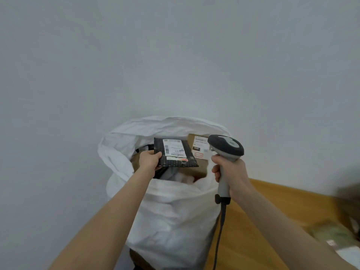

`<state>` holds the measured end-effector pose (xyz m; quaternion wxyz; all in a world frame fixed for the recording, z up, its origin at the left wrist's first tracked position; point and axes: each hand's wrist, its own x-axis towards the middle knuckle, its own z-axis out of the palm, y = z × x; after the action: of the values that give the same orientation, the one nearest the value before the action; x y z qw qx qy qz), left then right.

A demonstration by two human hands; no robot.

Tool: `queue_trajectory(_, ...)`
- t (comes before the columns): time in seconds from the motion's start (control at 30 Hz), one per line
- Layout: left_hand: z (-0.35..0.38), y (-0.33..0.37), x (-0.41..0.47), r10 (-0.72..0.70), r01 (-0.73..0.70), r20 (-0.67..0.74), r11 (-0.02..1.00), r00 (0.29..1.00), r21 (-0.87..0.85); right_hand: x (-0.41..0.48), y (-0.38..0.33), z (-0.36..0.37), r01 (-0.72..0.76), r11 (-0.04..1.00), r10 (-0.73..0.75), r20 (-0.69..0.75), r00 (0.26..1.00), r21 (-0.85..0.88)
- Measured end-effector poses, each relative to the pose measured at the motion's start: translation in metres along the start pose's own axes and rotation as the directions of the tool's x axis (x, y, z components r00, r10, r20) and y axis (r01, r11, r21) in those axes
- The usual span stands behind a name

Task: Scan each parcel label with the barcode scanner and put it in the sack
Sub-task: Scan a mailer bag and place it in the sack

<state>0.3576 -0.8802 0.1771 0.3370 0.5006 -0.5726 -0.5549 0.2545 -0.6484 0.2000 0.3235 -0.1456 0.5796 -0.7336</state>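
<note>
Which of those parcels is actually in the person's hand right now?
The black parcel with the white label, gripped by the left hand above the sack. The brown box beside it lies inside, untouched.

The bare left forearm [109,211] reaches forward from the lower left. The left grip [149,160] has its thumb on top and its fingers curled beneath the edge of a black parcel [176,152], pinching it. The bare right forearm [282,227] comes in from the lower right. The right grip [230,172] has its fingers wrapped round the handle of the barcode scanner [226,147], knuckles turned outward.
</note>
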Motion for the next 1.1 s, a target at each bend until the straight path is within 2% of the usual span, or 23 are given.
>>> queue_trajectory(0.23,-0.024,-0.015,0.132,-0.201,0.194,-0.041,0.972,0.979,-0.13,0.084,0.024,0.088,-0.064,0.997,0.061,-0.07,0.996,-0.044)
queue_trajectory(0.3,-0.02,-0.02,0.158,-0.194,0.187,-0.064,0.978,0.979,-0.097,0.098,0.03,0.096,-0.068,0.996,0.062,-0.106,0.992,-0.058)
queue_trajectory(0.37,-0.014,-0.028,0.178,-0.144,0.149,-0.073,0.986,0.987,0.073,0.109,0.036,0.099,-0.069,0.995,0.059,-0.141,0.988,-0.067)
queue_trajectory(0.4,-0.01,-0.029,0.18,-0.092,0.105,-0.065,0.966,0.994,0.235,0.113,0.04,0.099,-0.074,0.995,0.063,-0.155,0.986,-0.065)
queue_trajectory(0.47,-0.003,-0.03,0.183,0.073,-0.067,0.008,0.859,0.997,0.508,0.117,0.045,0.099,-0.085,0.995,0.074,-0.172,0.982,-0.06)
queue_trajectory(0.53,0.007,-0.023,0.174,0.228,-0.244,0.102,0.769,0.968,0.591,0.118,0.048,0.098,-0.089,0.995,0.078,-0.178,0.981,-0.054)
queue_trajectory(0.67,0.041,-0.002,0.146,0.45,-0.476,0.192,0.692,0.872,0.543,0.11,0.045,0.091,-0.09,0.994,0.077,-0.189,0.979,-0.06)
queue_trajectory(0.83,0.097,0.029,0.085,0.688,-0.721,0.257,0.559,0.679,0.41,0.088,0.03,0.05,-0.082,0.995,0.062,-0.29,0.955,-0.056)
queue_trajectory(0.97,0.153,0.043,0.017,0.774,-0.835,0.327,0.459,0.543,0.303,0.067,0.028,-0.011,-0.107,0.994,0.095,-0.404,0.91,-0.007)
queue_trajectory(1.1,0.224,0.025,-0.056,0.734,-0.867,0.464,0.442,0.496,0.229,0.04,0.038,-0.097,-0.148,0.987,0.162,-0.475,0.865,0.068)
